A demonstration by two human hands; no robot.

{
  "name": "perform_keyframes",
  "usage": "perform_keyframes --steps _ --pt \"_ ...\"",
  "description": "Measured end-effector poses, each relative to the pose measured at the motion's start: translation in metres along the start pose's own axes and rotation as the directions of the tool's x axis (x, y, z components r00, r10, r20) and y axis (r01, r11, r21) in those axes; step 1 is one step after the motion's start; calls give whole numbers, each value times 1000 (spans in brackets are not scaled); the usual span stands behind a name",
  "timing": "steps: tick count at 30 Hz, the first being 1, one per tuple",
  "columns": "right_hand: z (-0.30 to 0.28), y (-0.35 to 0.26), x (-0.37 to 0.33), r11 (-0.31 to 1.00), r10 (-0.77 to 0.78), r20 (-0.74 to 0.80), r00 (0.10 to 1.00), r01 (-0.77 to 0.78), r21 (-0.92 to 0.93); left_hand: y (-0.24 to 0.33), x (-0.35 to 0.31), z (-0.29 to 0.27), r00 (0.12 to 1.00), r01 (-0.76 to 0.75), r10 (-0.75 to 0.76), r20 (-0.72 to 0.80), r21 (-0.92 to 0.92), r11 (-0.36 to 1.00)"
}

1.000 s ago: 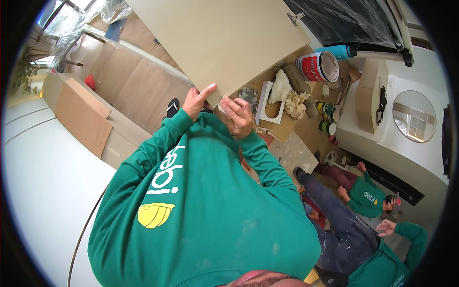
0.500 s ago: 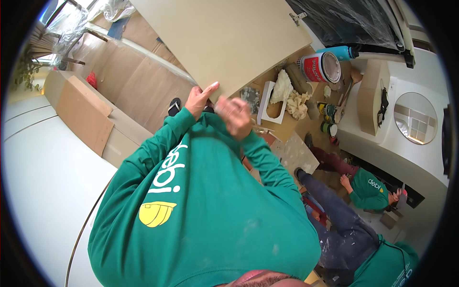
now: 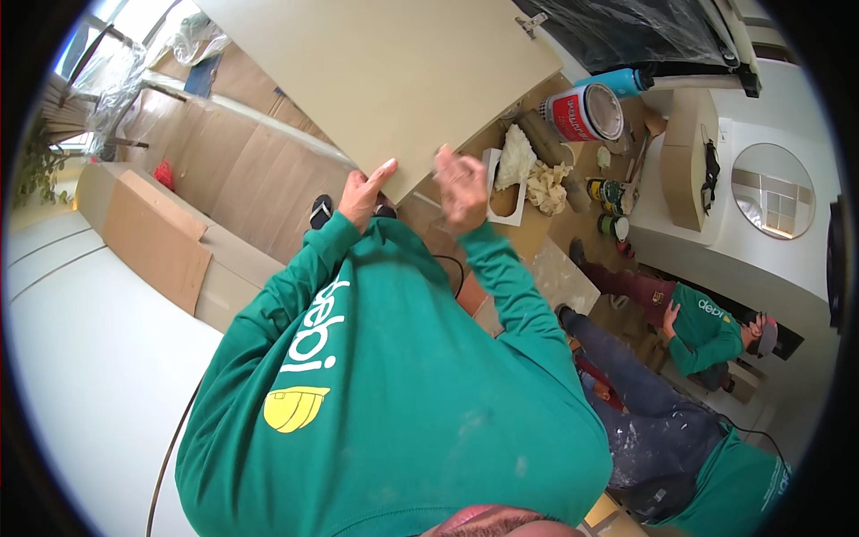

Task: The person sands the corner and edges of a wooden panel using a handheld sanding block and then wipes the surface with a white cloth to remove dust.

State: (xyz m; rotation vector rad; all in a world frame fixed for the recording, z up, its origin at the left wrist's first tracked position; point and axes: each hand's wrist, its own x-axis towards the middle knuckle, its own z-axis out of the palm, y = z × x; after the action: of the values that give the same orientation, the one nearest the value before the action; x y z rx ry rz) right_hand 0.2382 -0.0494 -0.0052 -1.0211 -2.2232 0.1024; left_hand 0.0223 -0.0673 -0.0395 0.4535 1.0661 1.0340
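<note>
A large beige cabinet door (image 3: 385, 80) reaches across the upper middle, a metal hinge (image 3: 531, 24) at its far right corner. My left hand (image 3: 360, 199) grips the door's near corner, thumb on the face and fingers hidden behind the edge. My right hand (image 3: 463, 190) is at the door's right edge with its fingers bent together, slightly blurred. Whatever it may hold is too small to make out. Under my right hand's far side lies a white frame-shaped piece (image 3: 508, 201) with crumpled pale paper (image 3: 548, 186) beside it.
A red-labelled paint can (image 3: 582, 115) and a blue bottle (image 3: 622, 82) stand right of the door. Smaller cans (image 3: 611, 194) are beyond. Two people in green work at the right, one crouching (image 3: 702, 327). A cardboard-covered ledge (image 3: 161, 224) runs along the left; plastic-wrapped furniture (image 3: 107, 85) stands farther off.
My right hand has moved away from my left, along the door's right edge. The whole view has shifted slightly. My left hand keeps hold of the door corner.
</note>
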Motion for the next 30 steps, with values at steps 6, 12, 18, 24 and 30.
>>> perform_keyframes --steps 6,12,18,24,30 --pt "-4 4 -8 995 -99 99 990 95 44 2 -7 3 1000 -2 1 -23 -20 1000" --pt "-22 134 27 988 -9 -60 998 -1 -155 -4 -4 2 998 -1 -2 -59 -50 999" --pt "-44 253 65 969 89 -154 984 -121 -217 -3 -4 6 998 -29 23 -53 -129 991" --pt "-55 317 96 948 242 -223 944 -279 -152 2 -9 12 994 -40 27 -107 -125 991" --pt "-43 243 52 987 54 -70 996 -63 -147 1 -12 18 985 -87 60 -160 -165 982"
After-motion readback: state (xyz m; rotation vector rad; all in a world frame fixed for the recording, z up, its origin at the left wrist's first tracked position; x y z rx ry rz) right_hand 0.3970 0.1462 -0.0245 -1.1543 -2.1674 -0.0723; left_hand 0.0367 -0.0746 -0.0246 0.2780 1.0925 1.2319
